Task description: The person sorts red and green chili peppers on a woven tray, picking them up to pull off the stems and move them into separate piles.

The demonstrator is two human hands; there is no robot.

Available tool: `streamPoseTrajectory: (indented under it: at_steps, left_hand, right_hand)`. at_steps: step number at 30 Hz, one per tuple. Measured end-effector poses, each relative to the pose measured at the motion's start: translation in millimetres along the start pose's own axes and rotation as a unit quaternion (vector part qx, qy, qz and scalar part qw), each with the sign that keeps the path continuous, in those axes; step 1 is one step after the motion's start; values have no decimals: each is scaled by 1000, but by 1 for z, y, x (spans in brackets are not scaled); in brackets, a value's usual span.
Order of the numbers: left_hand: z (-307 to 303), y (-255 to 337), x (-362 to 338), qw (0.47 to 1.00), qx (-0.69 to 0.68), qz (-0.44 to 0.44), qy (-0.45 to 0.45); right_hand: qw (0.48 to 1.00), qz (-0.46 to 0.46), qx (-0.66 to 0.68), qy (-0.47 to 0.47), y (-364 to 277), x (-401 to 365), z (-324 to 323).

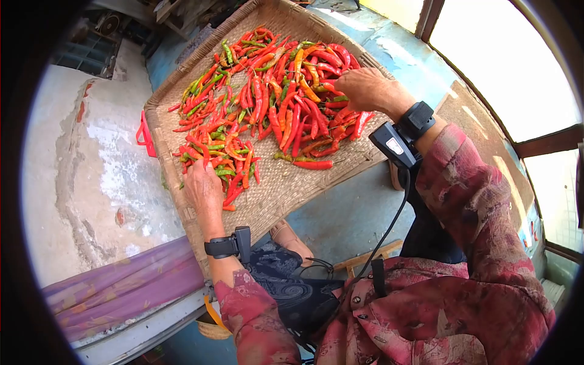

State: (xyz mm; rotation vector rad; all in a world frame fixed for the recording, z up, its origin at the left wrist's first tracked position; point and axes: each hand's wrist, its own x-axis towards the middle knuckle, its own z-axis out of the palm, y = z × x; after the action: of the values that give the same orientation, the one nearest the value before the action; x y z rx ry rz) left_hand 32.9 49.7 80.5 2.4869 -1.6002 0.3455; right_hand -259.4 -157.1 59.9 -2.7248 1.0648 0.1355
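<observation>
Red, orange and green chili peppers (286, 91) lie heaped in a large woven tray (280, 188). At the tray's near left, my left hand (202, 187) is closed, its fingertips on a red chili pepper (199, 145) in a smaller pile of mixed colours. My right hand (371, 90) rests over the right side of the main heap. Its fingers are bent down and pressed together among the peppers, and their tips are hidden. One red pepper (312, 165) lies at the heap's near edge.
A patched wall (103, 164) stands left of the tray, with purple cloth (128, 280) below it. Windows (486, 67) are at the right. A black cable (389, 228) hangs from the device at my right wrist. My foot (291, 240) shows beneath the tray.
</observation>
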Motion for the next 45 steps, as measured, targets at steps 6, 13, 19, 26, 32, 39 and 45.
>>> streamPoseTrajectory:
  at_steps: [6, 13, 19, 26, 32, 39, 45]
  left_hand:
    - [-4, 1, 4, 994, 49, -51, 79]
    - [4, 39, 5, 996, -39, 60, 60]
    - [10, 49, 3, 992, -81, 95, 32]
    - [9, 74, 0, 962, -252, 98, -31]
    - [1, 100, -11, 789, -583, 11, -195]
    - [6, 93, -17, 736, -636, -18, -230]
    - [-2, 71, -16, 834, -525, -60, -160]
  right_hand:
    - [995, -34, -28, -87, -7, -10, 5]
    - [996, -27, -41, -73, -13, -4, 9]
    - [997, -20, -62, 42, -2, -4, -8]
    - [931, -19, 151, 332, -21, -3, -31]
    - [857, -93, 503, 55, -74, -7, -20]
    - [863, -159, 473, 77, -101, 1, 2]
    - [835, -101, 535, 84, -114, 4, -5]
